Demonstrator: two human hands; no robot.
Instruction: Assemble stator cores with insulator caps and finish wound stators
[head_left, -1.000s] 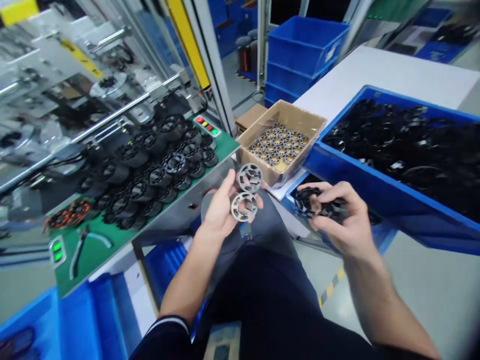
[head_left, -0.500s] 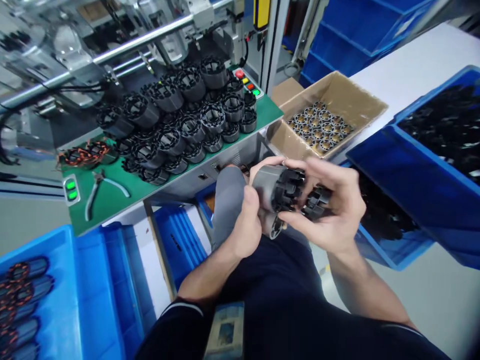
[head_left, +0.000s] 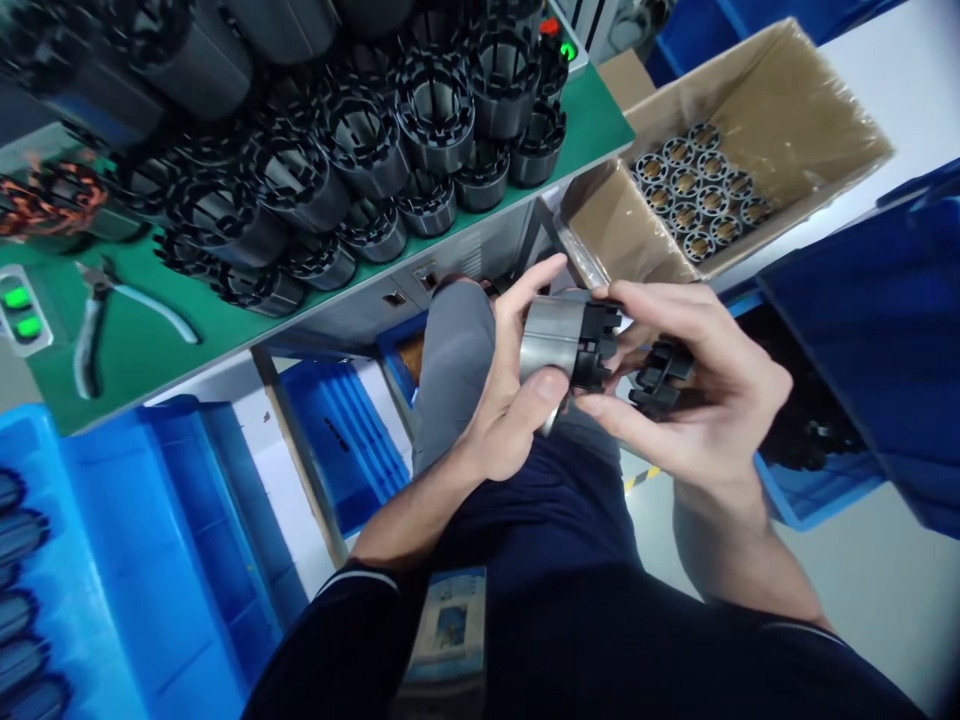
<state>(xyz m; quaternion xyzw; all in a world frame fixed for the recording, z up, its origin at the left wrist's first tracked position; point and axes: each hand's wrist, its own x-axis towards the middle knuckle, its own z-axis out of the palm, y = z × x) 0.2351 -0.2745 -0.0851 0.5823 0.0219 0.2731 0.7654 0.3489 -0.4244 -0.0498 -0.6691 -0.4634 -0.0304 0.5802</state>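
My left hand [head_left: 499, 425] is wrapped round a grey metal motor stator core [head_left: 551, 335], held on its side above my lap. A black toothed plastic insulator [head_left: 598, 345] sits at the core's right end. My right hand [head_left: 724, 385] pinches that end between thumb and fingertips. Inside its curled fingers is a second black plastic insulator [head_left: 661, 378], apart from the core. Below the core, a thin metallic edge [head_left: 551, 420] shows beside my left thumb; most of it is hidden.
Stator cores with black ends [head_left: 360, 140] crowd the green bench [head_left: 157, 335], with pliers [head_left: 94, 320] and copper-wound stators [head_left: 67, 195] at its left. A cardboard box [head_left: 810, 110] holds bare cores. Blue bins [head_left: 847, 350] stand right, more blue bins [head_left: 142, 560] left.
The view has shifted closer to the bench, so its cores look larger. Both hands have moved slightly right in view, still on the core, and the ringed part below it is now mostly hidden.
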